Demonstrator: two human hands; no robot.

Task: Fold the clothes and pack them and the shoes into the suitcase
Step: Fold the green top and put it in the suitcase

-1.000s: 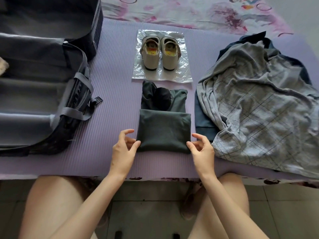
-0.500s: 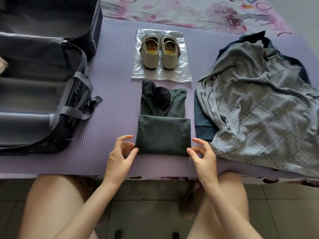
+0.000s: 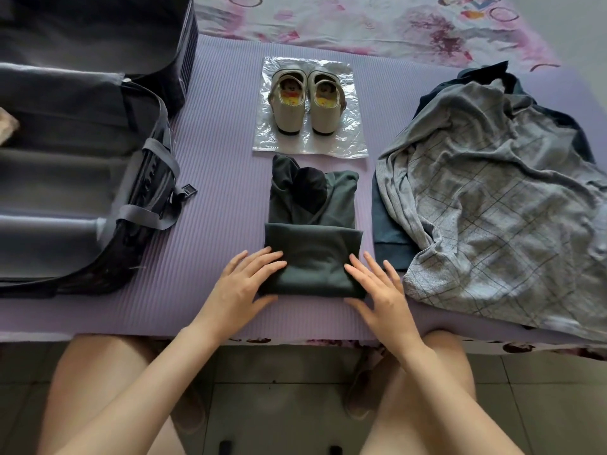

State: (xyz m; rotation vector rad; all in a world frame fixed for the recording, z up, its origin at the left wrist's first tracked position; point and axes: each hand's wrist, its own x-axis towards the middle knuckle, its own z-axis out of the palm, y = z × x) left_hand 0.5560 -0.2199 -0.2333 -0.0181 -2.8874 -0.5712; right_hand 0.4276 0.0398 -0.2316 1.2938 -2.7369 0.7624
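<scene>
While 2 hands (image 3: pixel 244 287) (image 3: pixel 377 290) press 1 dark garment (image 3: pixel 312 254) — 2 shoes (image 3: pixel 287 110) sit beyond.

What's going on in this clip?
A person is packing at a purple mat. The left hand and right hand press flat, fingers straight, on the two sides of a dark green garment. It is half folded, with the far part not yet folded in. The shoes stand on a plastic sheet beyond it. A grey checked garment lies unfolded at right. The open suitcase at left holds none of these.
</scene>
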